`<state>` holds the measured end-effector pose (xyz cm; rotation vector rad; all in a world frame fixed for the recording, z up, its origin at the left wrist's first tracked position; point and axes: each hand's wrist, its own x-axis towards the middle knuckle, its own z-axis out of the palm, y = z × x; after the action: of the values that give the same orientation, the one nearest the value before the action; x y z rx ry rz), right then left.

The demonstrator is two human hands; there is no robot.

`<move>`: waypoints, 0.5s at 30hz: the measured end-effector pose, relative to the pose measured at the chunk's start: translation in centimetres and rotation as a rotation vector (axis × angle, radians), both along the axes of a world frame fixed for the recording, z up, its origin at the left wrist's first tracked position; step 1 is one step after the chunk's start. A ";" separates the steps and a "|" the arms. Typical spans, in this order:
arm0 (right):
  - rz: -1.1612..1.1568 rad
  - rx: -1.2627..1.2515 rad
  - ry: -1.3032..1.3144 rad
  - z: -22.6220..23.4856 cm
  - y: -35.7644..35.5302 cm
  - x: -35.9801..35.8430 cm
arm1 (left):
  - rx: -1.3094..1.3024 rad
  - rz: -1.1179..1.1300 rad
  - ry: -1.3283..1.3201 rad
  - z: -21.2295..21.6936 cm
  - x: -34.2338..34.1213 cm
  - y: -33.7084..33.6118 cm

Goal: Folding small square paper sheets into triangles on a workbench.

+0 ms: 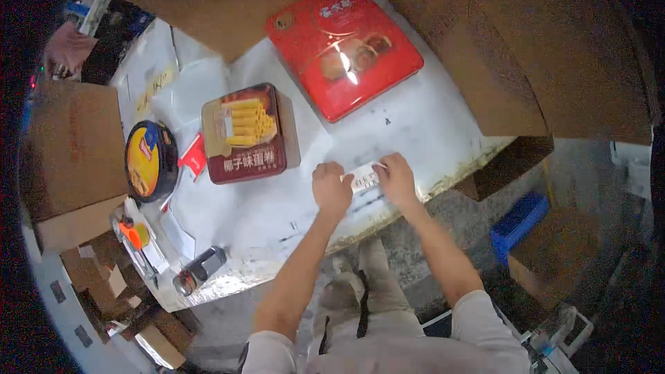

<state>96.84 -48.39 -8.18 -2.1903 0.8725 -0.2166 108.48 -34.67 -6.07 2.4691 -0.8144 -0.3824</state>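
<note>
Pinching a small white label strip [365, 175] by its two ends, left hand [331, 188] and right hand [396, 179] are closed on it near the table's [415, 125] front edge. Thin, light and limp, it likely handles best by its ends.

A white shirt with short sleeves is worn. The sleeves end above the elbows, so both forearms are left bare. The left hand [331, 189] and the right hand [396, 179] are bare too; no gloves are worn. Light grey trousers are seen below, near the table.
</note>
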 end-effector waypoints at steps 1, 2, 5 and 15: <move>-0.030 0.005 -0.032 -0.2 -0.8 -0.9 | 0.035 -0.034 0.094 2.0 -0.7 -2.0; -0.043 0.026 -0.088 -0.1 -0.5 -0.4 | -0.013 -0.159 -0.097 1.7 -1.1 -2.3; -0.074 0.091 -0.086 -0.5 -0.1 0.0 | 0.058 -0.364 -0.193 0.1 -4.7 -1.9; 0.353 -0.195 -0.169 1.4 3.4 0.2 | 0.166 -0.428 0.040 -4.2 -6.0 0.3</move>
<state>97.05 -44.97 -6.78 -2.4214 0.3749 -0.3173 102.46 -34.40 -10.26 2.4126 -1.3453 -0.6715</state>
